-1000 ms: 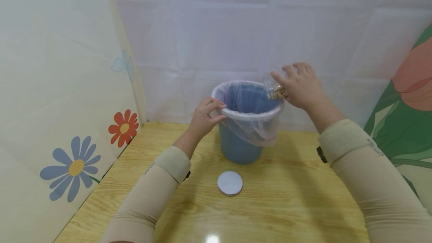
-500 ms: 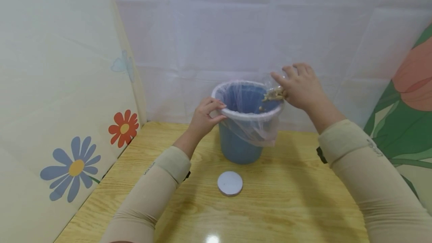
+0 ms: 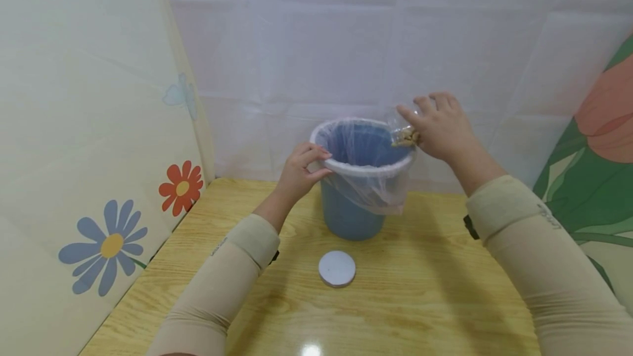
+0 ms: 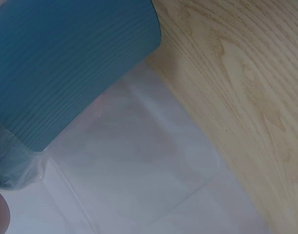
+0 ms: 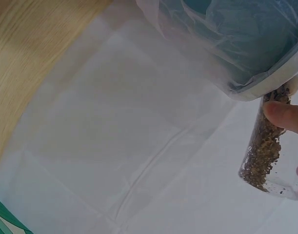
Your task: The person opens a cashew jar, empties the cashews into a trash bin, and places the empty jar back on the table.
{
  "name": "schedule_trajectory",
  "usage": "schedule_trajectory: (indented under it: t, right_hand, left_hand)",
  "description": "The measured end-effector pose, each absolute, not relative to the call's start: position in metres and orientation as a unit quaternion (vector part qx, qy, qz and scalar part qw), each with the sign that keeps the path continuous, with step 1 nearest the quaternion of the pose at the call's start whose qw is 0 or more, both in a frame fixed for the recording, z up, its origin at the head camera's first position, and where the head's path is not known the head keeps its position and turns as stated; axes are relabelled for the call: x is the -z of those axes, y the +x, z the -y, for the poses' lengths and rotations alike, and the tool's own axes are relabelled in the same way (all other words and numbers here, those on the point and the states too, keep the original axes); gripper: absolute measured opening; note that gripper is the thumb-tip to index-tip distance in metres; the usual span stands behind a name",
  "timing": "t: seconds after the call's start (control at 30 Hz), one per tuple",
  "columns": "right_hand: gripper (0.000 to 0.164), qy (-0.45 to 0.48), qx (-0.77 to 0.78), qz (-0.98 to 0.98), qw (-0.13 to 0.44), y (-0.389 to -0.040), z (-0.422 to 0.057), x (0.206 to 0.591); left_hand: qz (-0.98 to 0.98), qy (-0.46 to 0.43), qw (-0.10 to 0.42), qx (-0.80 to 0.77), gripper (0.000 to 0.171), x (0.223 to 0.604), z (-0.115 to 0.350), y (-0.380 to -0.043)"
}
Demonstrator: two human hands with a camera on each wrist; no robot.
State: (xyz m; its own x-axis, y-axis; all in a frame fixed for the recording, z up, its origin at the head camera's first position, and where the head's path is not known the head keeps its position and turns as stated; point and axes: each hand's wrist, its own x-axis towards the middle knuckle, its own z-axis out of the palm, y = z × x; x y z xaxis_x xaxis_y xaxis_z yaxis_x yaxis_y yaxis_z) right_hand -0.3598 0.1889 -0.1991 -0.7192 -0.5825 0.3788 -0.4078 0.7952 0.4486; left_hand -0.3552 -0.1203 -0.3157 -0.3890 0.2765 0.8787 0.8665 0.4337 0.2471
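Note:
A blue bin (image 3: 352,224), ribbed in the left wrist view (image 4: 66,58), stands upright on the table. Its white rim carries a clear plastic bag (image 3: 388,194) that hangs over the front. My left hand (image 3: 299,166) pinches the rim at the left, thumb outside and below the fingers. At the right side of the rim, my right hand (image 3: 442,128) holds a clear jar (image 3: 403,136), tipped with its mouth toward the bin's opening. Brown flaky bits (image 5: 262,153) lie along the jar's lower wall in the right wrist view. Part of the jar is hidden behind the hand.
A round white disc (image 3: 337,268), like a lid, lies on the wooden table (image 3: 410,301) in front of the bin. Close behind the bin hangs a white sheet (image 3: 326,59). Flower-printed panels (image 3: 64,142) flank both sides.
Half a second ago bits were spilling from the jar into the bin; now none are seen falling and those left sit inside the jar. Left hand and bin have stayed put.

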Motion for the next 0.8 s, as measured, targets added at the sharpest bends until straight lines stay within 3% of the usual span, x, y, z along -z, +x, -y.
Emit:
schedule_trajectory:
  t: [0.8]
  right_hand:
    - [0.080,0.276,0.187,0.904,0.269,-0.3597,-0.1894,0.1994]
  left_hand:
    - [0.745,-0.386,0.399,0.370,0.029,0.3176,0.1208,-0.3585]
